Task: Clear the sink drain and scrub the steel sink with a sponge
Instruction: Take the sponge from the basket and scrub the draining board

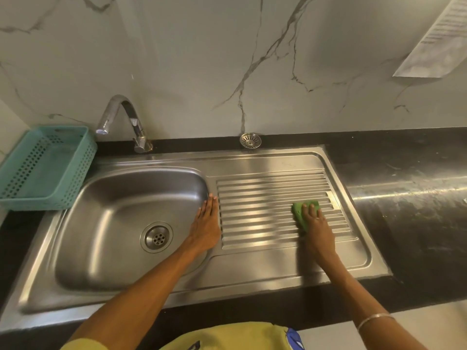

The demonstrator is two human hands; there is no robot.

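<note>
The steel sink (pixel 265 162) has a bowl on the left and a ribbed drainboard (pixel 255 213) on the right. The drain (pixel 156 237) sits open in the bowl's floor. Its round steel strainer (pixel 250 140) lies on the black counter behind the sink. My right hand (pixel 316 223) presses a green sponge (pixel 299 210) flat onto the ribs at the drainboard's right side. My left hand (pixel 206 223) rests flat, fingers straight, on the strip between bowl and drainboard.
A chrome tap (pixel 121 122) curves over the bowl's back left corner. A teal perforated basket (pixel 45 168) stands on the counter to the left. Black counter (pixel 404 198) extends to the right. A printed sheet (pixel 439 39) hangs on the marble wall.
</note>
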